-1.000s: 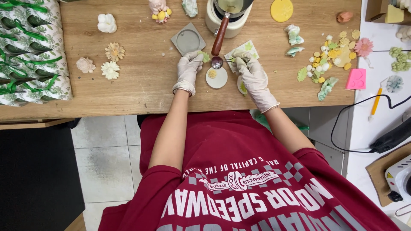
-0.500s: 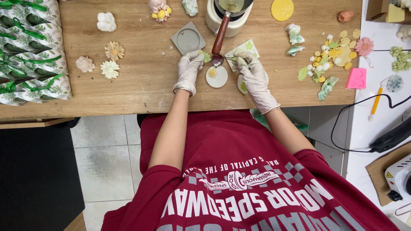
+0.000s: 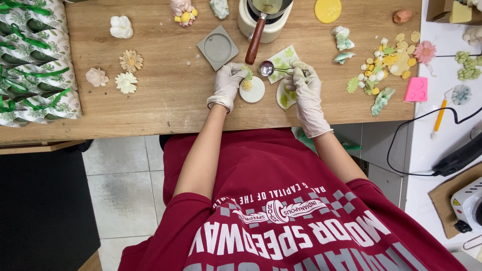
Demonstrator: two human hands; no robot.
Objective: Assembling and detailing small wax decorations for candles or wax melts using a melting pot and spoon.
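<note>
Fingers of the gloved right hand pinched a small metal spoon; the left hand pinched a round white disc, far from the wooden worktop's edges.

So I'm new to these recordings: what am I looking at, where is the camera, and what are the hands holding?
No machine here: a person in a red shirt works with two gloved hands, filmed from above by a camera on their head. The left hand steadies a small white round disc with a flower piece on it. The right hand holds a small metal spoon over it. On the wooden table lie moulded flowers, a grey square mould, a cream melting pot and wrapped green packets.
</note>
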